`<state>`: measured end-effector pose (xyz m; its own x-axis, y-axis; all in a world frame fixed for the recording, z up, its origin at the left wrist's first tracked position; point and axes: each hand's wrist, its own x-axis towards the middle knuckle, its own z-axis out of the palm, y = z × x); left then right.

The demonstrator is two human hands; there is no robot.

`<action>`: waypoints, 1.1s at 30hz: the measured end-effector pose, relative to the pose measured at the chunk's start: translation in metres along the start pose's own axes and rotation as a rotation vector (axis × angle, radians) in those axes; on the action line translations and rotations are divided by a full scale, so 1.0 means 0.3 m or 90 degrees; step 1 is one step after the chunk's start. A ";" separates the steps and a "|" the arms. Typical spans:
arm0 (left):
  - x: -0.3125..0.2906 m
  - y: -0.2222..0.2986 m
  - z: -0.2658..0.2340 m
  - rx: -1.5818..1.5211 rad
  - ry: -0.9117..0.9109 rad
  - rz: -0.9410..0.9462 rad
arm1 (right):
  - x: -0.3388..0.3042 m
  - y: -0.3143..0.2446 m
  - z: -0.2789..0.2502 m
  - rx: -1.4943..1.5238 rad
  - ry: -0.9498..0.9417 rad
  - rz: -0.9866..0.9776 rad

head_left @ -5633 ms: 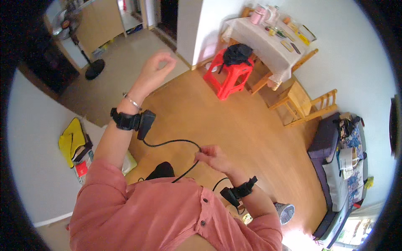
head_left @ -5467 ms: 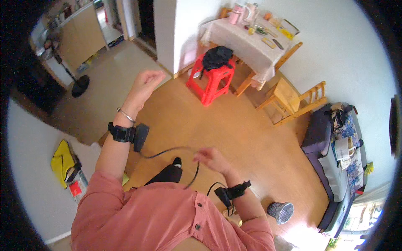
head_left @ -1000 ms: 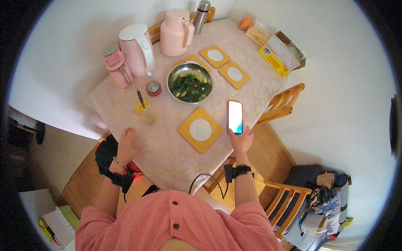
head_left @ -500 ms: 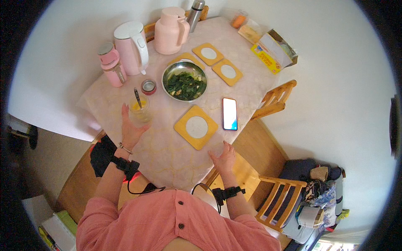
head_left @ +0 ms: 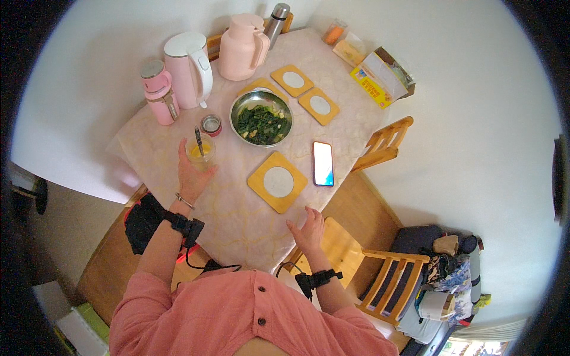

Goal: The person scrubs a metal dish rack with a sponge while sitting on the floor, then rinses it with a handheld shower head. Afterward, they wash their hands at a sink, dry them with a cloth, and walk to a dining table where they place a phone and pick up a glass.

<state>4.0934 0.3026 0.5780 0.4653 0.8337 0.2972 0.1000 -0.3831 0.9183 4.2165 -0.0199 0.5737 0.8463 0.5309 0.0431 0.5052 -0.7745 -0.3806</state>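
Observation:
My left hand [head_left: 194,177] curves round the near side of a clear glass cup [head_left: 208,157], fingers on its left and thumb on its right. Inside the cup are something yellow and a dark-handled spoon [head_left: 199,140] that leans against the rim. My right hand [head_left: 309,231] hangs in the air by the table's near right edge, fingers apart and holding nothing. Between the hands and farther in lies a wooden trivet [head_left: 256,182] with a round white centre. Beyond it stands a steel bowl [head_left: 236,129] of cooked leafy greens.
A small round lid [head_left: 211,124] lies beside the cup. Behind are a pink flask [head_left: 161,104], a kettle [head_left: 185,77], a peach jug [head_left: 238,53] and a steel thermos [head_left: 276,26]. Right of the bowl are more trivets [head_left: 320,105], a phone [head_left: 323,163] and boxes [head_left: 380,80].
My left hand has moved up and right and closed round the glass cup. My right hand has shifted slightly left and down, still open.

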 end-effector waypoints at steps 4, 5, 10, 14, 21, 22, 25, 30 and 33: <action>0.018 -0.017 -0.008 0.102 -0.031 0.010 | -0.015 -0.005 0.000 0.003 -0.005 -0.007; 0.020 -0.015 -0.012 0.075 -0.037 0.006 | -0.018 -0.006 -0.001 0.000 -0.005 -0.013; 0.027 0.031 -0.029 0.062 -0.069 -0.030 | -0.028 -0.025 -0.007 0.024 -0.016 -0.011; -0.003 0.087 -0.045 0.142 -0.110 0.002 | -0.006 -0.079 -0.050 0.062 0.017 -0.064; -0.112 0.206 -0.055 0.191 -0.261 0.158 | 0.108 -0.301 -0.246 0.340 0.030 -0.161; -0.124 0.227 -0.051 0.185 -0.304 0.163 | 0.121 -0.337 -0.277 0.365 0.038 -0.194; -0.157 0.293 -0.059 0.168 -0.388 0.170 | 0.140 -0.433 -0.352 0.419 0.049 -0.278; -0.174 0.367 -0.072 0.118 -0.403 0.251 | 0.114 -0.506 -0.451 0.403 -0.016 -0.351; -0.170 0.382 -0.079 0.138 -0.396 0.286 | 0.094 -0.526 -0.479 0.362 -0.018 -0.421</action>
<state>4.0604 0.2255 0.6744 0.9008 0.2307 0.3678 -0.0746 -0.7523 0.6546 4.1850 0.0679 0.7676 0.4012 0.8247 0.3986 0.7240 -0.0190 -0.6895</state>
